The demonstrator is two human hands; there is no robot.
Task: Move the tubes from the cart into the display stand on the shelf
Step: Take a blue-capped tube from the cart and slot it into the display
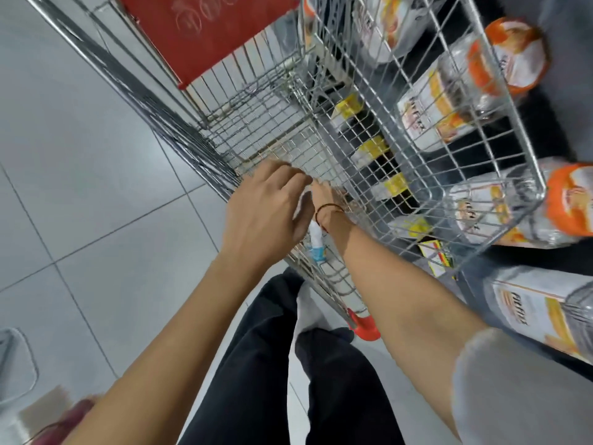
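Note:
I look down into a wire shopping cart (256, 136). Both hands reach into its near end. My left hand (266, 207) is seen from the back, fingers curled, fingertips touching my right hand (324, 194). My right hand is mostly hidden behind it and has a dark band on the wrist. A white tube with a light-blue cap (316, 242) shows between the two hands, cap pointing toward me. Its upper part is covered by the hands, so which hand grips it is unclear. No display stand is recognisable.
A wire shelf basket (465, 130) to the right holds clear packs with orange tops (510, 56). Yellow price tags (372, 152) line the shelf edge below it. The cart has a red flap (208, 36) at its far end and a red corner cap (365, 326). Grey tiled floor (80, 187) lies on the left.

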